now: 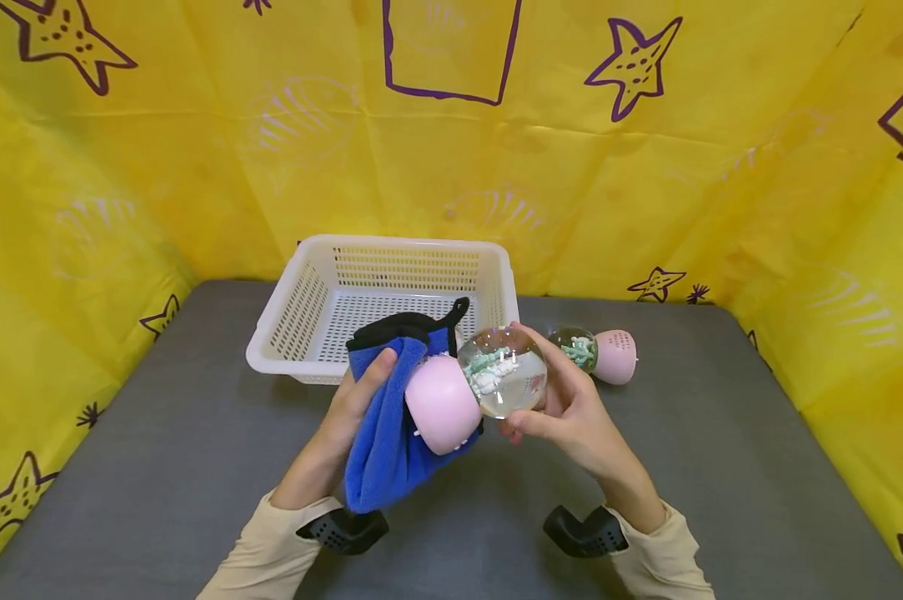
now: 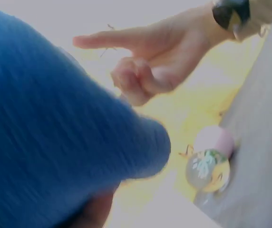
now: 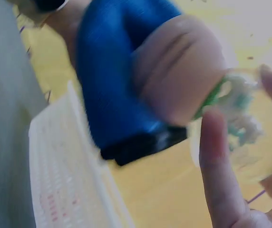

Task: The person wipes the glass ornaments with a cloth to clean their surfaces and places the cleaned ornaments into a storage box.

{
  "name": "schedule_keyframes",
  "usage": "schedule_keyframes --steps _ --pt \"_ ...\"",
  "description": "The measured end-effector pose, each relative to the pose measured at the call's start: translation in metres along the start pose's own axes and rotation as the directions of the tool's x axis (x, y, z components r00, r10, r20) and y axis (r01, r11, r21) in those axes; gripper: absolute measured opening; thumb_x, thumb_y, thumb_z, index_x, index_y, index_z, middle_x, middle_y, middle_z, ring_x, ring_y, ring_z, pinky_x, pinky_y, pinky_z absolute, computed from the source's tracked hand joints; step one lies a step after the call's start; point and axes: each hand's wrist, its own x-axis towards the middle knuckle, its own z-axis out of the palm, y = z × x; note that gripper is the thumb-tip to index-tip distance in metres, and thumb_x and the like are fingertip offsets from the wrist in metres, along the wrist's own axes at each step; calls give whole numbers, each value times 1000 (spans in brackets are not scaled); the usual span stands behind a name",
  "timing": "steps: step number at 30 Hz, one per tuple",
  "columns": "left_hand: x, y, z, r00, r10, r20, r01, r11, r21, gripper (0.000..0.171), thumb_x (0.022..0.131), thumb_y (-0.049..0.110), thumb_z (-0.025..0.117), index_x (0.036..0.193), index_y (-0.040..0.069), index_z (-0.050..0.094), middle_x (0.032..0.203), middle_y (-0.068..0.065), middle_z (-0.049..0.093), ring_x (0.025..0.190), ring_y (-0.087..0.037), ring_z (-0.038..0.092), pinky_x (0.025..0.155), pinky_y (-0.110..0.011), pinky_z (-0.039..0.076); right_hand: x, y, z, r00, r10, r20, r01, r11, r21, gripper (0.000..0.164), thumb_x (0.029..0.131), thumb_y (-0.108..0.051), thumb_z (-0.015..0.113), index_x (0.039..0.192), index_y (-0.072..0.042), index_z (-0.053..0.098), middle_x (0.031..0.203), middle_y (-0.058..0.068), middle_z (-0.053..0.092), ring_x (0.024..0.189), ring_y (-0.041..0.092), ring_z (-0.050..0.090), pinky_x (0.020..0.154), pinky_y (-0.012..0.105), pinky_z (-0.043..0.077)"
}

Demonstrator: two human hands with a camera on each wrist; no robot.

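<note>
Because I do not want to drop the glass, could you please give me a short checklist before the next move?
1. Right hand holds the glass ball of the snow globe: ok, thumb and fingers are around it.
2. Left hand has the blue cloth: ok, gripped.
3. Pink base lies against the cloth: ok.
4. Second snow globe stands upright: not ok, it lies on its side on the table.
5. Cloth is clear of the white basket: cannot tell, it overlaps the front rim in the head view.
6. Glass is free of marks: cannot tell, reflections and blur hide this.
</note>
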Motion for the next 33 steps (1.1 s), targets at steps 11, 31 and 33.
schedule_keyframes --steps 11,31,33 --pt "5 3 -5 982 85 169 -141 926 350 50 88 15 73 135 10 57 125 -1 65 111 -16 60 99 -24 47 -1 4 4 987 97 -126 -112 987 -117 61 86 0 73 139 -11 46 140 12 46 84 13 70 70 29 61" --pt "-5 15 3 992 41 120 -107 776 622 43 82 25 82 121 22 64 112 5 71 104 -12 65 94 -31 51 -3 0 9 989 -149 23 148 932 -331 72 58 12 88 122 -1 56 133 12 59 119 19 59 87 26 55" --pt "-2 14 1 995 25 94 -79 779 621 43 83 24 81 122 20 64 113 3 71 104 -13 65 96 -34 51 -3 1 10 981 -179 70 192 913 -359 72 58 7 90 121 -5 59 132 13 59 123 20 56 94 27 51"
